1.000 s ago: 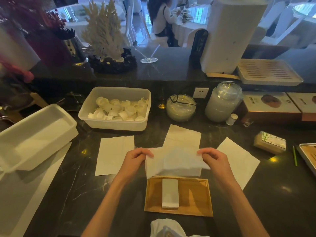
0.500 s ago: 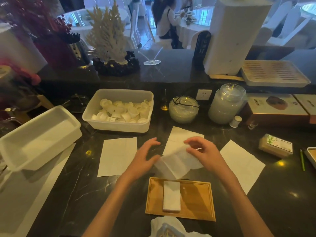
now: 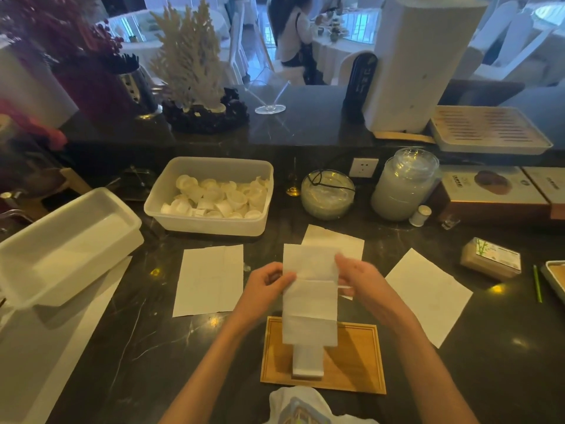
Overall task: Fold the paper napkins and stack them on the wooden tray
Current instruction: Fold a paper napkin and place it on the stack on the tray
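White napkin [image 3: 309, 304] — side edges pinched, left hand [image 3: 265, 289], right hand [image 3: 360, 280]

white napkin [image 3: 309, 301], tan wooden tray [image 3: 357, 359], black veined counter [image 3: 128, 356]

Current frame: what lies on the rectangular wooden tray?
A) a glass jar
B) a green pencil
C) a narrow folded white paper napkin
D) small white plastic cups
C: a narrow folded white paper napkin lies on the rectangular wooden tray, below the long white napkin strip held by the left hand and right hand.
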